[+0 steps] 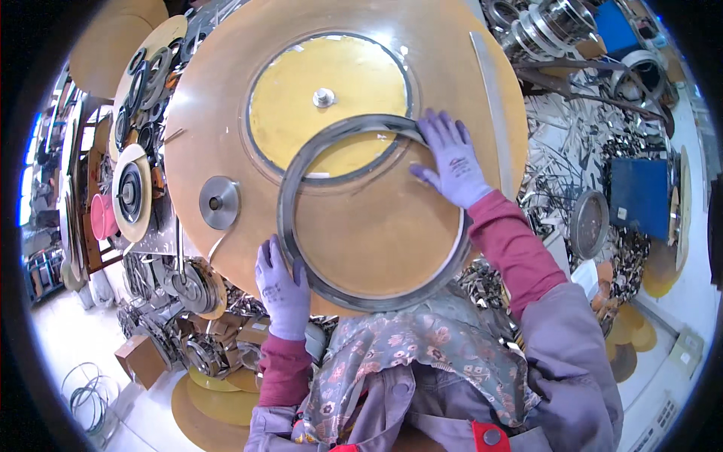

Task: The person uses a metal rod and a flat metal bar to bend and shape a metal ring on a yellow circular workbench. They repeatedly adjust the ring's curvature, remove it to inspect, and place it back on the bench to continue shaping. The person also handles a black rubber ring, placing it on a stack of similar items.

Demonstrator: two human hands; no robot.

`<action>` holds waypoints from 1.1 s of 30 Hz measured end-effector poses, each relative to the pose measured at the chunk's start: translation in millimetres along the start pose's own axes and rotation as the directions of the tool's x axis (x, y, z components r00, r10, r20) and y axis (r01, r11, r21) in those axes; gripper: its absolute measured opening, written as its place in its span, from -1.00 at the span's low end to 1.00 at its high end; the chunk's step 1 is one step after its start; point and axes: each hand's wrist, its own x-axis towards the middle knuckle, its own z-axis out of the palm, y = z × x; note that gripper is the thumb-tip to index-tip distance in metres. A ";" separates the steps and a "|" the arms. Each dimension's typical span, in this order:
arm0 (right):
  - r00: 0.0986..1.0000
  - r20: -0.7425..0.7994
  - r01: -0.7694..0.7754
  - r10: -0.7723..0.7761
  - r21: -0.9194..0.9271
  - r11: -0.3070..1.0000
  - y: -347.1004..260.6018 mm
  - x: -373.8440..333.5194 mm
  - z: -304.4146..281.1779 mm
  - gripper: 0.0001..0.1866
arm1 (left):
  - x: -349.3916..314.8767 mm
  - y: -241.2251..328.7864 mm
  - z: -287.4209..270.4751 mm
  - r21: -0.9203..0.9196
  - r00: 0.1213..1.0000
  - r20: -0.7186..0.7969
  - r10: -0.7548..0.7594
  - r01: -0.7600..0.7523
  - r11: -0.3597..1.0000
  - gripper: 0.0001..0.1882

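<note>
Head: left grip (pixel 285 297) and right grip (pixel 454 163) flank ring (pixel 287 203).

On the round tan counter (pixel 207 139) are carried a metal disc (pixel 219 203), a pale strip (pixel 492 105) and a yellow disc (pixel 297 94), partly overlapped by a grey ring (pixel 287 203).

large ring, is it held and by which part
The large ring has the right hand across its upper-right rim and left hand at its lower-left edge; firm grip cannot be told.
</note>
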 end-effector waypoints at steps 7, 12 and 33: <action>0.817 0.054 -0.521 0.574 0.497 0.694 25.1 -145.7 -25.6 -0.65 | -7.9 8.0 9.7 0.042 0.994 -0.062 0.091 -0.088 0.995 -0.44; 0.827 0.000 -0.540 0.563 0.281 0.793 -5.2 -160.2 -8.7 -0.76 | 44.0 134.3 34.5 -0.174 0.673 -0.009 0.740 -0.730 0.662 -0.31; 0.750 0.117 -0.659 0.651 0.046 0.751 -42.8 -151.0 -30.3 -0.34 | 29.4 -2.5 29.4 0.105 0.990 -0.142 -0.020 0.035 0.994 -0.03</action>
